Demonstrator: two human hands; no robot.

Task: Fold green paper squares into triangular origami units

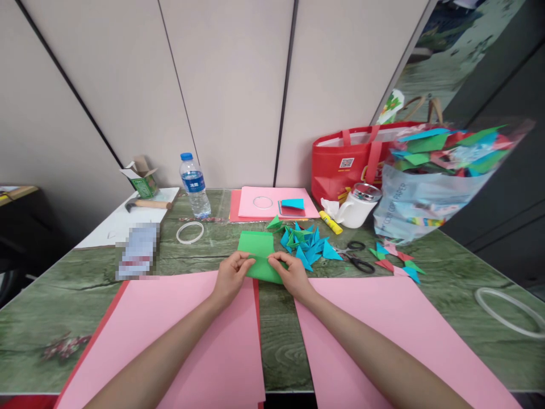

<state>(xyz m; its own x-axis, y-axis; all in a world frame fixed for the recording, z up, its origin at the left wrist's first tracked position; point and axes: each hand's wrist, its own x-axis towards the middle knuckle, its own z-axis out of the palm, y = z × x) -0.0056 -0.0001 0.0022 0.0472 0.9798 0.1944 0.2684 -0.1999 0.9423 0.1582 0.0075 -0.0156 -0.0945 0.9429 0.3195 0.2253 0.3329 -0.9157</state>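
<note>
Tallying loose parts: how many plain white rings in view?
3. One lies in front of the water bottle, one on the rear pink paper, one at the table's right edge. Others could be hidden in the bags.

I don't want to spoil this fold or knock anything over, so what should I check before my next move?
1. Green paper sheet held by both hands: ok, left hand and right hand pinch it.
2. Crease straight: cannot tell.
3. Blue folded paper pieces well away from the right hand: not ok, they lie close beside it.
4. Blue cap on clear plastic bottle: ok, on.
5. Yellow glue stick capped: cannot tell.
</note>
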